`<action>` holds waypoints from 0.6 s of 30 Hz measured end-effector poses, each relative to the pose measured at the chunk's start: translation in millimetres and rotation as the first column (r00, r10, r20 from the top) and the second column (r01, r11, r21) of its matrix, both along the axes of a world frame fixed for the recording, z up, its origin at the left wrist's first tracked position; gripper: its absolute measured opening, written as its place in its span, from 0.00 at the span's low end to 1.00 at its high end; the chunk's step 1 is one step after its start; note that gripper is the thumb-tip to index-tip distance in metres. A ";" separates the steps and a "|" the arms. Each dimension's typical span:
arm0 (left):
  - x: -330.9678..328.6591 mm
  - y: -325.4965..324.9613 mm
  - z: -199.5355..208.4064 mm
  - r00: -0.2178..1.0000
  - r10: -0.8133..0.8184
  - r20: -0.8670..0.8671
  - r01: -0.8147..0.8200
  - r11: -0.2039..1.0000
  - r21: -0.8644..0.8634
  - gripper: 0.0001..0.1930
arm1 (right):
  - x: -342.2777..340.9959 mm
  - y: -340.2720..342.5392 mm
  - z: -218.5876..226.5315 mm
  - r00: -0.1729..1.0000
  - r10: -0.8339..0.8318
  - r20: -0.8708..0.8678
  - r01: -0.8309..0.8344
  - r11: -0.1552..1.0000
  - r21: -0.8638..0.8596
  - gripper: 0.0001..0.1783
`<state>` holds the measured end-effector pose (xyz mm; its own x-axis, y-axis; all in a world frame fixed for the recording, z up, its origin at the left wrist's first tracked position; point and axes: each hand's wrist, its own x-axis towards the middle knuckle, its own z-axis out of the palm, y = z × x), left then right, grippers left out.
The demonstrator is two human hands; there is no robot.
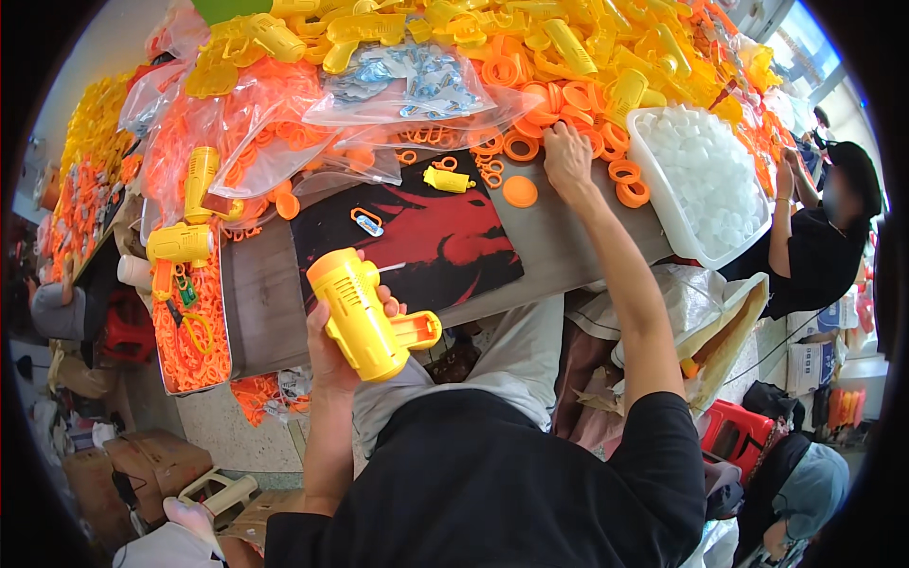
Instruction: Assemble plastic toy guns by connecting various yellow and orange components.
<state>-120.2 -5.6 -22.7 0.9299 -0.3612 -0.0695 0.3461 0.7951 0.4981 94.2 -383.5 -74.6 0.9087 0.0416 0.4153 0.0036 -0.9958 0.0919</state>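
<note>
My left hand (333, 350) is wrapped around a yellow plastic toy-gun housing (355, 312), tilted above my lap; a part with an orange inside sticks out from its lower right. Away to the right, my right hand (570, 161) reaches into a heap of orange rings and caps (549, 102). Its fingers are curled down and pressed together at the heap's edge; what they pinch, if anything, is hidden. Beside that hand lies a flat orange disc (520, 191). On the dark mat (407, 241) with a red picture lie a small yellow part (449, 180) and a small blue-and-white piece (366, 222).
A white tub (653, 180) of translucent caps stands at the right. Yellow housings (365, 33) are piled along the back, near a clear bag (407, 85) of blue-and-white pieces. At the left, a tray (223, 327) holds small orange parts. Another person (805, 218) sits at the right.
</note>
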 end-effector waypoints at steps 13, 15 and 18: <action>55.6 -39.4 19.3 0.870 0.346 0.351 -0.472 0.789 0.392 0.29 | -146.4 109.2 108.0 0.786 0.606 0.123 -0.069 -0.112 0.991 0.08; 56.2 -41.3 17.7 0.846 0.358 0.396 -0.505 0.775 0.379 0.27 | -180.0 151.1 112.6 0.718 0.690 0.094 0.065 -0.200 0.978 0.08; 51.9 -39.6 17.2 0.822 0.362 0.439 -0.540 0.741 0.400 0.23 | -187.0 188.5 94.6 0.764 0.628 0.152 0.109 -0.357 0.928 0.10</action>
<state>-68.3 -45.1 -5.6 0.9721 0.1084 0.2079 -0.2344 0.4320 0.8709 -92.8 -195.0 20.0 0.9627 0.2682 0.0353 -0.0469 0.2942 -0.9546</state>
